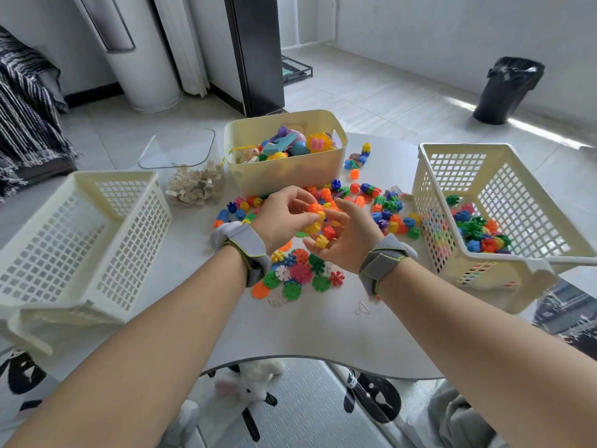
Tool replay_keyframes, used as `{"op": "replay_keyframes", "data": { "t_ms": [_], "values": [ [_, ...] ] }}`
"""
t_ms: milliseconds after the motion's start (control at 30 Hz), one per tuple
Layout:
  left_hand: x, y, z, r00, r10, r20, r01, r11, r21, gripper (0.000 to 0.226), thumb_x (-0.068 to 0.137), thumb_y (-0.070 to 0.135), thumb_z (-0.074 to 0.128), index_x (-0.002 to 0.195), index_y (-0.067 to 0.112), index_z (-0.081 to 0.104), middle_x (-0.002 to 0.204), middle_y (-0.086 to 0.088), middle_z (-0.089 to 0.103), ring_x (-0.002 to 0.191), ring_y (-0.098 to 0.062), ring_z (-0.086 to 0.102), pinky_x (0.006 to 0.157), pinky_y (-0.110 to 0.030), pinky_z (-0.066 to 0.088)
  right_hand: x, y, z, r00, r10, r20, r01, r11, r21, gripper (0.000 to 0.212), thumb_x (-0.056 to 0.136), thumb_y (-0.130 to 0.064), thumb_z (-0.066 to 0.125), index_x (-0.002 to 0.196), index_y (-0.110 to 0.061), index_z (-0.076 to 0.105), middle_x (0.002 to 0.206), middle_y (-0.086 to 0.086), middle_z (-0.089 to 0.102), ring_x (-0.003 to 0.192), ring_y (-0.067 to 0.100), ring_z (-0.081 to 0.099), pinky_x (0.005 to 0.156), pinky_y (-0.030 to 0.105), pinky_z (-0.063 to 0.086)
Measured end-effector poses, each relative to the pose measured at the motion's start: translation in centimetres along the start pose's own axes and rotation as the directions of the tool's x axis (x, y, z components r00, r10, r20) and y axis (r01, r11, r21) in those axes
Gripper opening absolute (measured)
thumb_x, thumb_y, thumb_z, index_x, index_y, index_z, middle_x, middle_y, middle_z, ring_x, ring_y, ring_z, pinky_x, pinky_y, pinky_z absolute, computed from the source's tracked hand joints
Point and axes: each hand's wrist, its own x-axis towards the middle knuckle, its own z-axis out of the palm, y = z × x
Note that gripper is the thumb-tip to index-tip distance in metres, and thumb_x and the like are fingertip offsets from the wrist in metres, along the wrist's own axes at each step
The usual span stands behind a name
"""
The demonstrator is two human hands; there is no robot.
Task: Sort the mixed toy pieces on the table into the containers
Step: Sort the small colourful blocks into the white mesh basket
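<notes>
- Head view shows both hands meeting above the white worktop (323, 334), just in front of the solid cream bin (284, 171), which holds mixed larger toys.
- The left hand (284, 218) has its fingers (307, 218) closed narrow on a small orange block (315, 207).
- The right hand (349, 240) is turned palm up, its fingers half curled, and it holds a bunch of yellow, orange and red blocks (324, 236).
- More small blocks (384, 205) lie loose on the worktop to the right of the hands, between the solid cream bin and the right lattice basket (504, 202).
- That basket already has many of such blocks inside.
- Flat snowflake discs (298, 273) lie in a heap under the wrists.
- The left lattice basket (80, 240) stands well apart from the solid cream bin.
- A clear tub (190, 166) with pale wooden pieces stands just beside the bin on its left.
</notes>
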Motion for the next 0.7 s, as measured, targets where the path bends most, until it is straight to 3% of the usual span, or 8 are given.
{"op": "replay_keyframes", "data": {
  "t_ms": [133,200,300,433,600,700],
  "values": [
    [0.0,0.6,0.4,0.999,0.033,0.016,-0.033,0.999,0.016,0.016,0.095,0.007,0.049,0.095,0.011,0.064,0.088,-0.005,0.067,0.085,-0.018,0.066,0.081,-0.034,0.058,0.1,0.3,0.5,1.000,0.007,0.007,-0.007,1.000,-0.011,0.031,0.094,-0.037,0.050,0.103,-0.009,0.060,0.099,0.013,0.060,0.084,0.025,0.061,0.082,0.040,0.053],
    [0.3,0.3,0.2,0.998,0.027,-0.049,-0.024,0.998,0.059,0.021,0.096,0.004,0.044,0.092,0.012,0.064,0.084,-0.002,0.064,0.085,-0.021,0.066,0.081,-0.039,0.058,0.2,0.3,0.4,0.999,-0.011,-0.042,0.009,0.998,-0.062,0.023,0.093,-0.030,0.054,0.099,-0.008,0.059,0.090,0.012,0.058,0.074,0.021,0.058,0.065,0.031,0.055],
    [0.8,-0.7,-0.6,0.994,0.028,-0.103,-0.003,0.972,0.237,0.022,0.093,0.006,0.046,0.094,0.020,0.062,0.087,0.001,0.064,0.090,-0.024,0.064,0.083,-0.041,0.055,0.7,0.4,-0.1,0.990,-0.099,-0.098,0.076,0.974,-0.213,0.008,0.092,-0.009,0.056,0.084,-0.008,0.057,0.082,0.011,0.053,0.062,0.019,0.051,0.044,0.019,0.046],
    [1.1,-2.2,-1.0,0.995,-0.003,-0.100,0.046,0.897,0.440,0.031,0.088,0.004,0.050,0.116,0.015,0.057,0.110,-0.006,0.062,0.102,-0.025,0.058,0.089,-0.036,0.049,1.0,0.3,-0.4,0.977,-0.160,-0.139,0.117,0.955,-0.272,0.016,0.090,0.002,0.054,0.077,-0.005,0.059,0.071,0.011,0.050,0.054,0.017,0.047,0.039,0.015,0.042],
    [1.9,-3.0,0.2,0.999,0.005,-0.038,0.020,0.789,0.615,0.043,0.087,0.012,0.055,0.130,0.019,0.048,0.132,-0.009,0.045,0.120,-0.030,0.041,0.097,-0.037,0.038,1.6,-0.1,-0.5,0.976,-0.098,-0.195,0.047,0.967,-0.251,0.011,0.093,-0.008,0.052,0.082,-0.008,0.053,0.072,0.010,0.047,0.054,0.015,0.044,0.038,0.015,0.042],
    [2.5,-2.9,1.2,0.996,0.075,-0.053,-0.019,0.727,0.686,0.045,0.087,0.020,0.057,0.131,0.021,0.046,0.133,-0.007,0.040,0.121,-0.030,0.034,0.100,-0.036,0.032,1.7,-0.3,-0.5,0.976,-0.062,-0.207,0.008,0.967,-0.254,0.009,0.093,-0.012,0.053,0.087,-0.007,0.052,0.073,0.009,0.047,0.054,0.017,0.045,0.040,0.016,0.043]
  ]
}}
